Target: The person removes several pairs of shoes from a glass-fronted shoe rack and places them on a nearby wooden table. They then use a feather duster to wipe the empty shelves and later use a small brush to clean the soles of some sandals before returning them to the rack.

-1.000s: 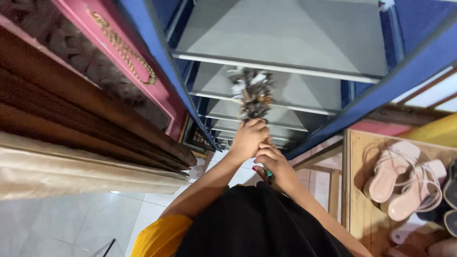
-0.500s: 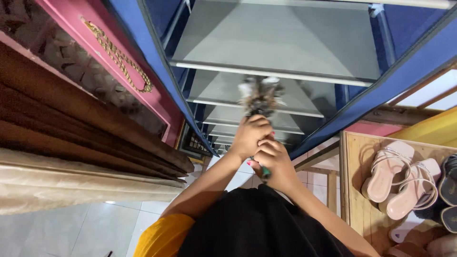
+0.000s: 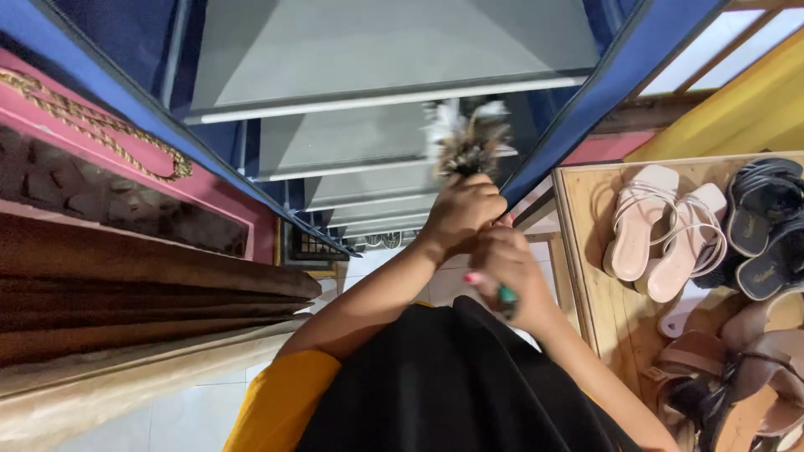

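Note:
Both my hands grip a feather duster. My left hand (image 3: 459,214) is closed around its stem just below the brown and white feather head (image 3: 467,142). My right hand (image 3: 506,266) is closed lower down on the green handle end (image 3: 507,295). The feathers reach toward the right edge of a grey shelf (image 3: 368,138) inside a tall blue fabric shoe rack (image 3: 586,92). Several grey shelves stack below it.
A wooden rack (image 3: 590,276) at right holds pale pink sandals (image 3: 653,230), black sandals (image 3: 762,222) and brown heeled shoes (image 3: 737,385). A pink frame with gold chain trim (image 3: 109,138) and dark wooden furniture (image 3: 126,285) stand at left. White tiled floor (image 3: 180,414) lies below.
The view has swung left and tilted, so the rack and shoes shifted. My hands and the duster moved right toward the rack's right edge, still gripping the duster.

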